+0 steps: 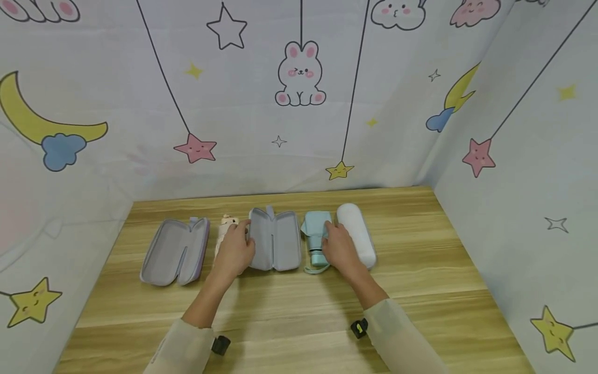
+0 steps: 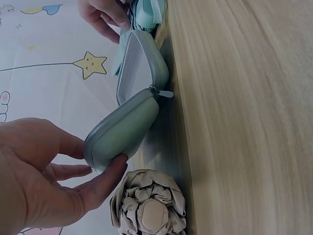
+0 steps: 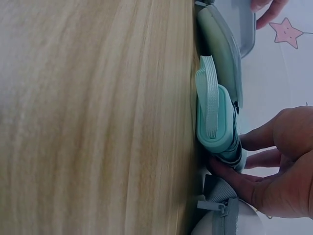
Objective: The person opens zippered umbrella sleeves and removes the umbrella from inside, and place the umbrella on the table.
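The worktop (image 1: 299,317) is carrying, near its far edge, an open green case (image 1: 287,241). The left hand (image 1: 235,250) is pinching its left half; the right hand (image 1: 339,246) is gripping the mint umbrella (image 1: 316,227), just right of the case. Good work is probably needing a light left pinch, and the umbrella's loose cloth gathered neatly.

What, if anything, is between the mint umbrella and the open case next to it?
Nothing visible. The mint umbrella lies directly beside the open case. The right hand grips the umbrella's far side from the case, and the left hand holds the case's opposite edge, so neither blocks the way.
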{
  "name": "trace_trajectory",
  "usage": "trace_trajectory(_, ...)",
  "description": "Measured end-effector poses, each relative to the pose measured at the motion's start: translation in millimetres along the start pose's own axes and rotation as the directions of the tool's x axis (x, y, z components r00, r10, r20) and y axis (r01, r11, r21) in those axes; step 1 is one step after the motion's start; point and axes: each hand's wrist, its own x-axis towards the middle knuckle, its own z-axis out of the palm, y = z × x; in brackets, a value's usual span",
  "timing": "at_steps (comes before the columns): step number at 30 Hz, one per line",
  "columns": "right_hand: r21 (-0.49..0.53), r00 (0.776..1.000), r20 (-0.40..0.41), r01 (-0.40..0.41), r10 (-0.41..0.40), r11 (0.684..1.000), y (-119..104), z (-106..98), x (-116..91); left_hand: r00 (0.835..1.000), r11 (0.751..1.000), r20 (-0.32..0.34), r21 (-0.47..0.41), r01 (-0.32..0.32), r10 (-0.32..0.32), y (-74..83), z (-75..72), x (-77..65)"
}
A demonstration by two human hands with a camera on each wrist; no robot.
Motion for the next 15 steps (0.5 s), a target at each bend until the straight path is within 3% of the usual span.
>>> trace_trajectory(15, -0.014, 1.0, -0.011, 0.009, -0.009, 1.0, 0.4, -0.2, -2.3, 1.0, 1.0, -0.013, 0.001, -0.019, 0.019, 0.9, 5.3, 2.2)
